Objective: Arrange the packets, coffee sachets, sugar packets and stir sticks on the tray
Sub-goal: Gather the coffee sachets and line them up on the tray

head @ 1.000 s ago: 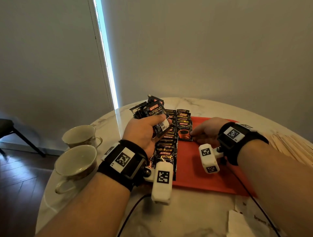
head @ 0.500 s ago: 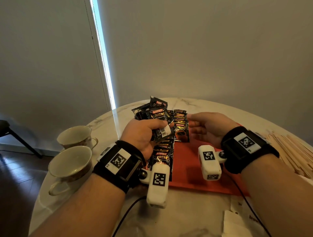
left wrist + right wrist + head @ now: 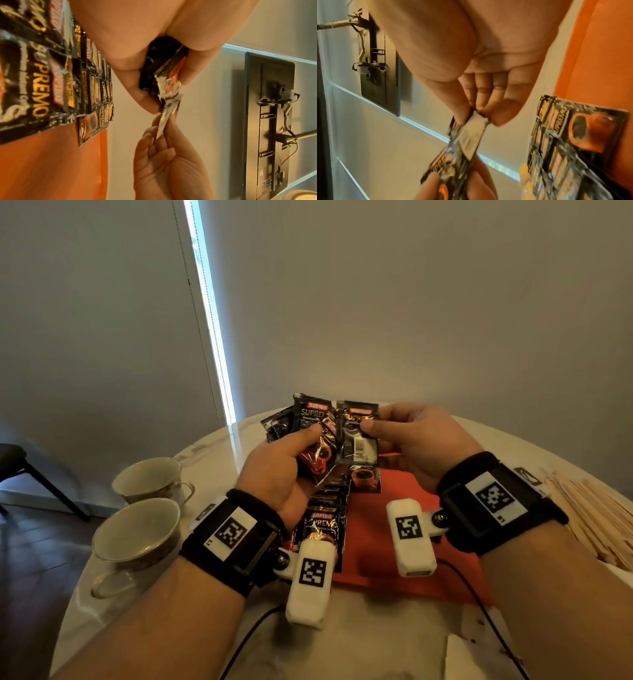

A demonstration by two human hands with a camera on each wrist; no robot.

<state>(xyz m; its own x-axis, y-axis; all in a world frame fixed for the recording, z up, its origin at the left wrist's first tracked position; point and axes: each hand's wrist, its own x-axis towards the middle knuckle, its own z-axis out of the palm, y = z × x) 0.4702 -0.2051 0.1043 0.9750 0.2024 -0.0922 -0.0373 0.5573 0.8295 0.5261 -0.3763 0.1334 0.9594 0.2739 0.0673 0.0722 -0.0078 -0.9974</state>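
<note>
My left hand (image 3: 310,436) grips a fanned bunch of black coffee sachets (image 3: 308,414) above the far end of the red tray (image 3: 376,546). My right hand (image 3: 368,424) pinches one sachet (image 3: 358,436) at the right side of that bunch. In the left wrist view the bunch (image 3: 164,75) sits between thumb and fingers, and the right hand's fingers (image 3: 154,135) pinch the sachet's lower edge. A row of overlapping sachets (image 3: 323,518) lies along the tray's left side, seen as the row (image 3: 565,142) in the right wrist view. Wooden stir sticks (image 3: 589,508) lie right of the tray.
Two empty cups (image 3: 147,481) (image 3: 137,535) stand on the round marble table at the left. White paper packets (image 3: 479,652) lie near the front edge at the right. A dark chair (image 3: 13,460) stands off to the left. Cables (image 3: 479,607) trail from the wrists.
My right hand left the sachet it touched on the tray, rose to the bunch and pinched one sachet. The left hand lifted the bunch slightly and tilted it toward the right hand.
</note>
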